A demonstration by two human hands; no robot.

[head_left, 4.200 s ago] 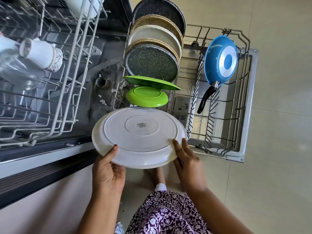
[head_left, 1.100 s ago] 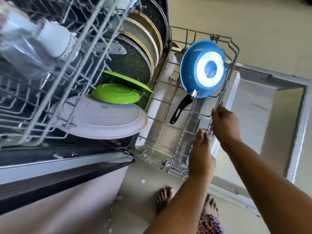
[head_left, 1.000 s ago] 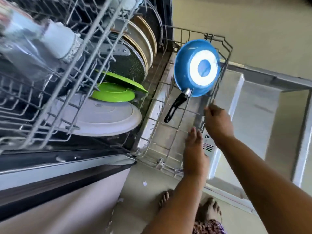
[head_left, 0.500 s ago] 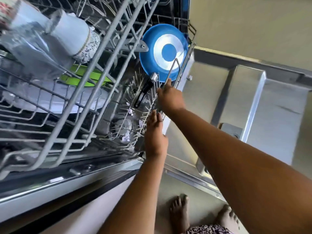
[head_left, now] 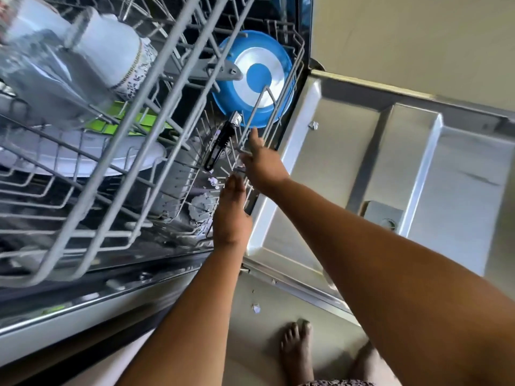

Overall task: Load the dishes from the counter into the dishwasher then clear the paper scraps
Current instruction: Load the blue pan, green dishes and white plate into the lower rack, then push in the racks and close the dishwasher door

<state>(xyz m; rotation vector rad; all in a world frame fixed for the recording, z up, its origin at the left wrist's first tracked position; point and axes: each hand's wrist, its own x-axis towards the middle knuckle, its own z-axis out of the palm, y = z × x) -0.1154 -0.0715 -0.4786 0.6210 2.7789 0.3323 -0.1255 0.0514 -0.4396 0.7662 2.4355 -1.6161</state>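
— Two hands at the lower rack (head_left: 256,112); why both?
— My guess is to slide it in evenly, loaded as it is. At left the white plate (head_left: 111,160) and green plates (head_left: 125,123) lean in their slots. At upper centre the blue pan (head_left: 259,79) stands on edge, handle down, likely for draining.
— And the hands?
— The left hand (head_left: 232,210) is flat, fingers straight, pressing the rack's front. The right hand (head_left: 262,162) is just above at the rim, arm stretched long. Blur hides whether it grips a wire.
— The scraps?
— One paper scrap (head_left: 255,308) lies on the floor (head_left: 245,344) at lower centre. A second scrap (head_left: 314,125) sits on the open door (head_left: 418,162), further right.
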